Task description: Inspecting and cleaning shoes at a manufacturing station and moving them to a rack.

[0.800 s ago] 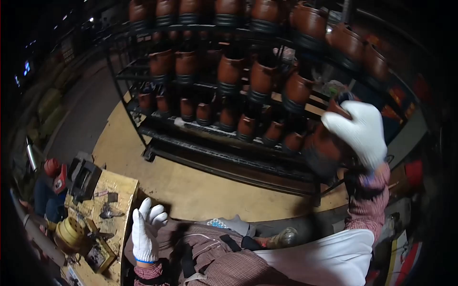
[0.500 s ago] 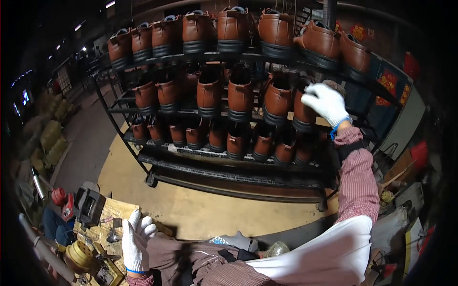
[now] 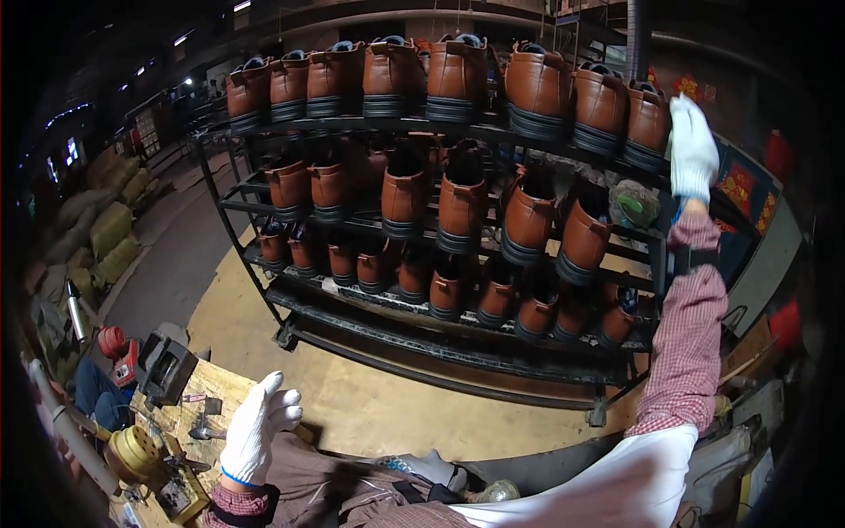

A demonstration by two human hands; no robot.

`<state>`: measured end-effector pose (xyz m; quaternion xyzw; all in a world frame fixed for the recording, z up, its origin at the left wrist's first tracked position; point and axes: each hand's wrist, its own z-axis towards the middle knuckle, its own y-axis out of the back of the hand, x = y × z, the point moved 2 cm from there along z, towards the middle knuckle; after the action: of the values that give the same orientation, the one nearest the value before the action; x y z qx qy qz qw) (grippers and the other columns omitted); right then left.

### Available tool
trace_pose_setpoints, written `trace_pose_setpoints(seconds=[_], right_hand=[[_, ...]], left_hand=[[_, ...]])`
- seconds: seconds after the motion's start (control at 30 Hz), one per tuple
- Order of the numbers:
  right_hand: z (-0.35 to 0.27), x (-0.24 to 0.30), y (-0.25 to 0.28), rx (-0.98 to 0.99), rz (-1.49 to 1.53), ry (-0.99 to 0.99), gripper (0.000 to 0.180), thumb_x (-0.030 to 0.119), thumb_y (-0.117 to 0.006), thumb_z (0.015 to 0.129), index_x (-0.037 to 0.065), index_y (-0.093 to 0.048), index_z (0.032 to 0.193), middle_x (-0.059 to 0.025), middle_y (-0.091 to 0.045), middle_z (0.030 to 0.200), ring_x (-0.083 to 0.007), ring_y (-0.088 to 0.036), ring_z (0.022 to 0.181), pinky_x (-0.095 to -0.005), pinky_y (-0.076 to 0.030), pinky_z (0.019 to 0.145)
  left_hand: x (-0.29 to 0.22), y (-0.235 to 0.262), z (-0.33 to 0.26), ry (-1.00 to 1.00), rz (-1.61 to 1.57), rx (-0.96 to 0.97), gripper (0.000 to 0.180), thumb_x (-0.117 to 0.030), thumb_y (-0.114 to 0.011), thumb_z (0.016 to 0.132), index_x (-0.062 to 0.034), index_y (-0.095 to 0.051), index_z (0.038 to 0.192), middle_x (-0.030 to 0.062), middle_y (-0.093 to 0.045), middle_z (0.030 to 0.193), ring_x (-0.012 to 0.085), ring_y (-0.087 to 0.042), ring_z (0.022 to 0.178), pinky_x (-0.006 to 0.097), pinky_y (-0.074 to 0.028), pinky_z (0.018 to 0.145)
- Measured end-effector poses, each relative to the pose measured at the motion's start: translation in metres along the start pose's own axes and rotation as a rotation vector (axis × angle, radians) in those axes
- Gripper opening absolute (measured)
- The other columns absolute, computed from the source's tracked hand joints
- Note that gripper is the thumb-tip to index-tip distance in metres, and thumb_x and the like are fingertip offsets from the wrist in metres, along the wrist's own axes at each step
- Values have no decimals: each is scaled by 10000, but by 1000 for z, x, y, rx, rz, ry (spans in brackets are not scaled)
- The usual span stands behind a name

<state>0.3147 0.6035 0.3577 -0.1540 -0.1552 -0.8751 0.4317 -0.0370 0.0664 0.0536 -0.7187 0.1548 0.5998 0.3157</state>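
A person in white work gloves reaches the right hand point(image 3: 692, 145) up to the far right end of the top shelf of a black metal shoe rack point(image 3: 458, 348). The glove rests against the last brown leather boot point(image 3: 649, 123) in the row, apparently at its heel. The right arm is stretched nearly straight, the checked sleeve rising from the lower right. The gloved fingers point(image 3: 687, 114) point upward and lie close together, flat against the boot rather than wrapped round it; whether they grip anything on the far side cannot be told from this view.

The boot stands upright, toe to the back, at the end of a line of like boots along the top shelf. It looks stiff in the sole and fairly firm in the upper, moderately heavy for one hand, with smooth leather that could slip under cotton gloves. The heel counter or the collar opening would likely offer the surest hold.

The left hand point(image 3: 255, 431) hangs low near the person's lap, fingers loosely spread and holding nothing, just beside a wooden counter point(image 3: 207, 392) strewn with small tools and a yellow round tin point(image 3: 132, 453).
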Motion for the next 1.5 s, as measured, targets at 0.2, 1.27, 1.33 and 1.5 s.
trace_pose_setpoints(seconds=[0.2,1.27,1.33,1.5], right_hand=[[54,37,-38,531,-699,96,614,487,-571,897,101,-581,1374,-206,-615,1371,-379,-596,1251,-452,-460,1049],[-534,424,-56,1487,1368,782,584,28,-717,773,-36,-613,1344,-189,-605,1401,-335,-561,1314,-422,-413,1130],[-512,414,-68,1342,1008,501,592,-5,-573,867,-49,-506,1454,-187,-477,1532,-298,-443,1427,-411,-284,1214],[-487,391,-104,961,888,286,462,155,-641,1007,-64,-533,1399,-219,-567,1426,-340,-589,1266,-408,-460,1102]], left_hand=[[3,4,-16,-75,-29,16,559,-430,-511,1055,-22,-522,1437,153,-669,1219,260,-651,1042,409,-516,940],[282,328,-242,-576,-1300,-767,719,-560,-460,1019,-73,-355,1538,192,-532,1430,375,-576,1251,503,-473,1106],[231,352,-218,-653,-1256,-736,705,-547,-461,1023,-76,-361,1537,185,-534,1428,362,-572,1256,496,-465,1111],[160,320,-207,-819,-1156,-619,669,-516,-463,1032,-85,-375,1536,168,-540,1425,329,-564,1271,479,-448,1124]])
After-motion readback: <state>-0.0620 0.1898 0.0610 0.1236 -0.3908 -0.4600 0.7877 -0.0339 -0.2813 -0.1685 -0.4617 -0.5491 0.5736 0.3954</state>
